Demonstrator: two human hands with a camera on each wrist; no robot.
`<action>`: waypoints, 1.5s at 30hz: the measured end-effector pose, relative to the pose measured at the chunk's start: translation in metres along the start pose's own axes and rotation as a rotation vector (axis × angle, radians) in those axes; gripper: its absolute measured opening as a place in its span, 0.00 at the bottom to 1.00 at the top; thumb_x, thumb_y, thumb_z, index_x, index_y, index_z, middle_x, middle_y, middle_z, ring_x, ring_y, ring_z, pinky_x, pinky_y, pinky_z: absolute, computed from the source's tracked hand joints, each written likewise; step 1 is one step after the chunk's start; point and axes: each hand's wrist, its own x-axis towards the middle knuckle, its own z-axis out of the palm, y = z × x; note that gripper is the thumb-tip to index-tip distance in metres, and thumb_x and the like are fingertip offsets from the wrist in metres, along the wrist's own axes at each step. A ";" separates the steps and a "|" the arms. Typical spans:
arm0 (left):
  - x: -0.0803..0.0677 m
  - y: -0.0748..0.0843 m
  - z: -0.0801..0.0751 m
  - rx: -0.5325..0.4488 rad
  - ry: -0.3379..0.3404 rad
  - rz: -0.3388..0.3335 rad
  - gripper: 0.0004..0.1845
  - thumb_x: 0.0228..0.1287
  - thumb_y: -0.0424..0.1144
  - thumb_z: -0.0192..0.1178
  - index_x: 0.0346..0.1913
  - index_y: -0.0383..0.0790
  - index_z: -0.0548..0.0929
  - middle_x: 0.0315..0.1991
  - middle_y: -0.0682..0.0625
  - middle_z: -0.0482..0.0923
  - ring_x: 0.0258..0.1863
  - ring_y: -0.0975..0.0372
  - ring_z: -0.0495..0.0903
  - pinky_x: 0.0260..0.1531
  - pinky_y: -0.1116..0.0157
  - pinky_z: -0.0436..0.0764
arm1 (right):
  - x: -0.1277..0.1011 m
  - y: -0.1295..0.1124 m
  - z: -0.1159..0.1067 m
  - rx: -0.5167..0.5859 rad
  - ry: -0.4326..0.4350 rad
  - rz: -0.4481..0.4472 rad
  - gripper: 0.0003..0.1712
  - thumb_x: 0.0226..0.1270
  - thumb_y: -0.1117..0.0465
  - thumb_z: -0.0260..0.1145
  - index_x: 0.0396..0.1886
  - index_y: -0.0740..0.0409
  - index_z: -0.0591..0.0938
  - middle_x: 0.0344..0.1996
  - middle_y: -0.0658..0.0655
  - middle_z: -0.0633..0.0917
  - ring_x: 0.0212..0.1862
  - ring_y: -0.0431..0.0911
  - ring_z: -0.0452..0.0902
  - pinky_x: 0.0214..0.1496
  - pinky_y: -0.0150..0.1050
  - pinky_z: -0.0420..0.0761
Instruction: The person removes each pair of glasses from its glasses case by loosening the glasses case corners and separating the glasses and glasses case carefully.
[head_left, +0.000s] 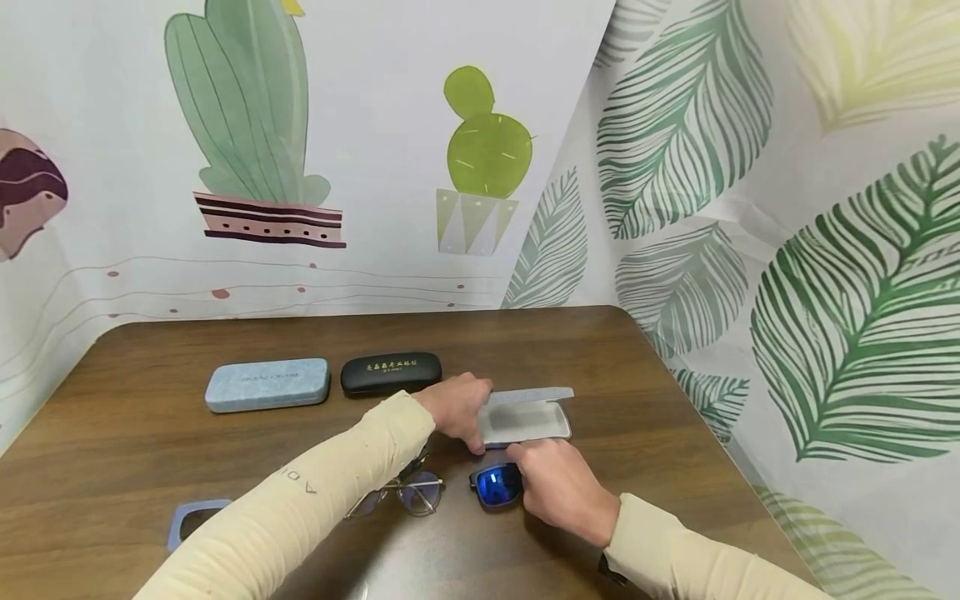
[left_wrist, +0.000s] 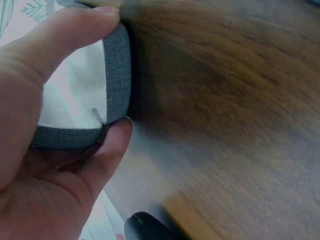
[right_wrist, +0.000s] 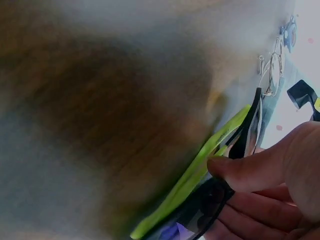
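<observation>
An open grey glasses case [head_left: 525, 419] lies on the brown table [head_left: 225, 442], lid back, pale lining showing. My left hand [head_left: 459, 410] grips its left end; in the left wrist view the thumb and a finger pinch the grey rim [left_wrist: 118, 70]. My right hand [head_left: 558, 487] holds black sunglasses with blue mirrored lenses [head_left: 497, 486] just in front of the case. In the right wrist view those sunglasses [right_wrist: 235, 150] show a yellow-green temple arm between thumb and fingers.
A light-blue closed case [head_left: 267, 384] and a black closed case [head_left: 391, 372] sit at the back. Thin wire-framed glasses [head_left: 408, 492] lie under my left forearm. A blue-framed pair [head_left: 187, 521] lies at the front left. Printed curtains wall the table behind and on the right.
</observation>
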 end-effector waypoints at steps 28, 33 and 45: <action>0.000 -0.001 0.000 -0.019 -0.002 0.011 0.35 0.40 0.48 0.86 0.51 0.38 0.81 0.40 0.49 0.84 0.33 0.62 0.79 0.36 0.66 0.80 | 0.010 0.004 -0.005 0.085 -0.121 -0.005 0.14 0.35 0.75 0.69 0.21 0.53 0.80 0.18 0.47 0.80 0.22 0.41 0.71 0.24 0.37 0.70; -0.001 -0.001 0.000 -0.019 0.003 0.009 0.34 0.39 0.47 0.86 0.50 0.38 0.81 0.39 0.49 0.84 0.32 0.62 0.79 0.34 0.66 0.80 | 0.013 0.005 -0.006 0.117 -0.137 0.031 0.13 0.36 0.76 0.68 0.22 0.54 0.81 0.18 0.47 0.80 0.22 0.40 0.70 0.24 0.36 0.70; -0.001 0.000 -0.001 -0.014 -0.007 0.008 0.36 0.41 0.48 0.86 0.52 0.38 0.81 0.40 0.49 0.84 0.33 0.62 0.78 0.35 0.66 0.80 | 0.011 0.006 -0.007 0.137 -0.192 0.037 0.14 0.35 0.70 0.75 0.23 0.54 0.82 0.20 0.47 0.81 0.23 0.38 0.69 0.24 0.35 0.71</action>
